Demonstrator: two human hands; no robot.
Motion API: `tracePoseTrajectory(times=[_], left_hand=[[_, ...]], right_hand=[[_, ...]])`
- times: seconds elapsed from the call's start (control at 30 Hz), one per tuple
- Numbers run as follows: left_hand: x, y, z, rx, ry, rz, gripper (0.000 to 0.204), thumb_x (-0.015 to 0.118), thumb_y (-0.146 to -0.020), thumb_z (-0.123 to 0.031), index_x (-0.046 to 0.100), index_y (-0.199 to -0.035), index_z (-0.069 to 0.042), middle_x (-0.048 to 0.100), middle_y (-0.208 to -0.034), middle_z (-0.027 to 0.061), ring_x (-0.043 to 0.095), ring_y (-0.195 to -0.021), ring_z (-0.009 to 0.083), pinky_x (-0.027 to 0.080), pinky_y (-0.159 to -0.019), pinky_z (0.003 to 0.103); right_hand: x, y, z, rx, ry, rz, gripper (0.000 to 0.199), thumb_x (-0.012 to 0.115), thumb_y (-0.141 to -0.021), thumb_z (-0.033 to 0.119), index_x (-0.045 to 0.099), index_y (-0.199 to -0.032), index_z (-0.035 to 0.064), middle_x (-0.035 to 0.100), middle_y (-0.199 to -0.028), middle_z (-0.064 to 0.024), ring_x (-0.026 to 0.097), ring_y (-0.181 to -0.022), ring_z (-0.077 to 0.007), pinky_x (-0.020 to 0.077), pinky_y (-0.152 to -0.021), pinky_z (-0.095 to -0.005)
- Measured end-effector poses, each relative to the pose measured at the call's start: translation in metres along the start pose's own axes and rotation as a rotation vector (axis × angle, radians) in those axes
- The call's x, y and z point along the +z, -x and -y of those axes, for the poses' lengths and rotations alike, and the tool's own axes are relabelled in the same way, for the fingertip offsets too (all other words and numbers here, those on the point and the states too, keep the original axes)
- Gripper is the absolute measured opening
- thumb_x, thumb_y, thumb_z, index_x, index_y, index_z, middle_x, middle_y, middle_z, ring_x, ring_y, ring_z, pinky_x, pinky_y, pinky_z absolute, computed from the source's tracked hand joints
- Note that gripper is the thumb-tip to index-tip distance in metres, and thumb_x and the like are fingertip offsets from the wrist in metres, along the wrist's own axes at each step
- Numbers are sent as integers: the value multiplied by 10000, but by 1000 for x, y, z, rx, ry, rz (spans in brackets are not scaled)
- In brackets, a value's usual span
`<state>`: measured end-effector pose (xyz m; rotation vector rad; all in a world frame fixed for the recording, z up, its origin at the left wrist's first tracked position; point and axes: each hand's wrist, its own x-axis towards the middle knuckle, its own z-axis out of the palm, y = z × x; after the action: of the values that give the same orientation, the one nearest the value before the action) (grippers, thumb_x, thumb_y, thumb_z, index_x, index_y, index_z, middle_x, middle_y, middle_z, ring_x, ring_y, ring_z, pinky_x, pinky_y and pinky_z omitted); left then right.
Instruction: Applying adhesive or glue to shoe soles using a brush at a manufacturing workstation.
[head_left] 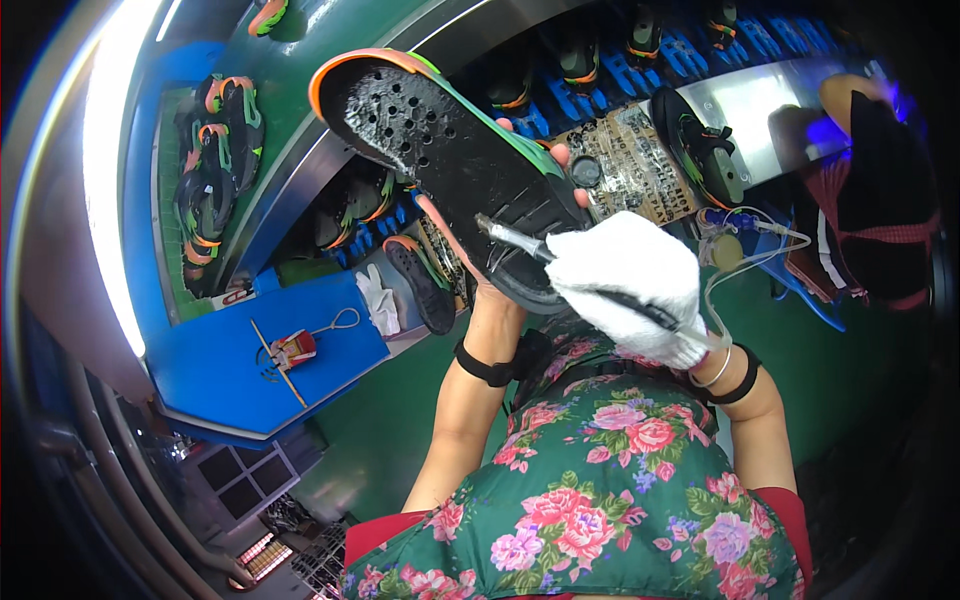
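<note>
My left hand point(545, 165) grips a black shoe sole point(450, 150) with an orange and green rim from underneath; only its fingertips show at the sole's right edge. The sole is held up, its inner face with small holes turned toward me. My right hand point(630, 285), in a white cotton glove, grips a brush point(525, 243) with a metal ferrule. The brush tip touches the lower part of the sole's inner face. Both wrists wear black bands.
A conveyor with blue holders carries several soles point(700, 150) across the back. More soles lie on a green rack point(215, 150) at the left. A blue table point(230, 370) holds a stick, a small red object and a white glove point(378, 300). Another person point(870, 190) sits at the right.
</note>
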<state>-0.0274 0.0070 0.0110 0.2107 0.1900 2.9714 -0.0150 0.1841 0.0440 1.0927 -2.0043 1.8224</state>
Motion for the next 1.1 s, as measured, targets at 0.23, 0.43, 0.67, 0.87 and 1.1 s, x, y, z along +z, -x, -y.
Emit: tracePoseTrajectory(times=[0.23, 0.43, 0.67, 0.87, 1.1], left_hand=[[-6, 3, -4, 25, -36, -8, 1033, 529, -872, -835, 343, -1557, -86, 500, -1433, 275, 542, -1287, 445, 533, -986, 637], [-8, 8, -7, -14, -80, -46, 1049, 522, -870, -841, 335, -1576, -88, 467, -1498, 225, 519, -1319, 442, 530, -985, 630], [-11, 17, -17, -179, -106, -108, 1149, 712, -829, -733, 226, -1617, -53, 480, -1471, 296, 549, -1250, 467, 498, -1046, 596], [-16, 24, -25, -204, -83, -57, 1162, 586, -850, -810, 227, -1621, -17, 351, -1606, 218, 546, -1274, 470, 518, -1026, 582], [-14, 28, -42, -429, -113, -186, 1151, 612, -857, -768, 197, -1636, -29, 274, -1632, 266, 525, -1290, 543, 481, -1074, 625]], right_hand=[[-1, 8, 1, 114, -369, 113, 253, 847, -743, 25, 795, -979, 98, 778, -1030, -116, 743, -889, -258, 586, -786, -363], [9, 21, 8, -51, 28, 149, 275, 828, -780, 46, 805, -1039, 134, 782, -1012, -80, 733, -852, -264, 581, -744, -364], [-2, 16, -9, 18, -79, 101, 221, 839, -777, 55, 801, -988, 107, 784, -1006, -81, 738, -873, -250, 577, -761, -360], [-1, 20, -1, 291, -516, 223, 162, 854, -759, 38, 807, -909, 79, 788, -970, -116, 755, -891, -243, 583, -772, -346], [1, 29, -4, -112, -39, 340, 323, 825, -779, 69, 784, -1095, 122, 768, -1061, -75, 717, -872, -273, 581, -744, -384]])
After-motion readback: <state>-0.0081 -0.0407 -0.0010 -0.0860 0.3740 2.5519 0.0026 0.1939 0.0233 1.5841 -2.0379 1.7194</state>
